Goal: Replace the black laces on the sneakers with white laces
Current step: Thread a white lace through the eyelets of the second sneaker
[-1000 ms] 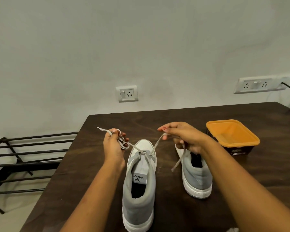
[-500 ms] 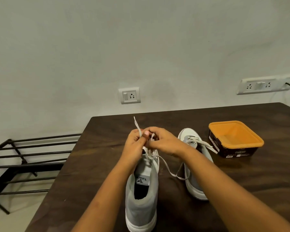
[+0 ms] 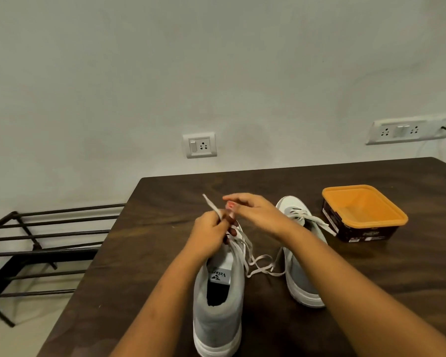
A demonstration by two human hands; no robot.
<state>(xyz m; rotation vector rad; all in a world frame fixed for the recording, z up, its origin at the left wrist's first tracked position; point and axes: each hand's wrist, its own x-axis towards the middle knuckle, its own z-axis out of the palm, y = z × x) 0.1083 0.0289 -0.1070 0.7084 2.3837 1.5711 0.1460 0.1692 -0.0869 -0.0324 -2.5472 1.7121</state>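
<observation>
Two grey sneakers with white soles stand on the dark wooden table (image 3: pixel 144 266), toes pointing away from me. The near left sneaker (image 3: pixel 218 313) has a white lace (image 3: pixel 258 264) whose loose end trails right toward the other shoe. My left hand (image 3: pixel 209 235) and my right hand (image 3: pixel 252 212) meet above this sneaker's toe, both pinching parts of the white lace; one end sticks up to the left. The right sneaker (image 3: pixel 300 279) is laced in white with a tied bow, partly hidden by my right forearm.
An orange-rimmed dark container (image 3: pixel 363 215) sits on the table to the right of the sneakers. A black metal rack (image 3: pixel 36 243) stands on the floor left of the table. Two wall sockets (image 3: pixel 200 145) are mounted above the table's far edge.
One second ago my hands were apart, pulling the lace ends outward. They have come together over the left sneaker's toe, and the lace's slack now lies between the shoes.
</observation>
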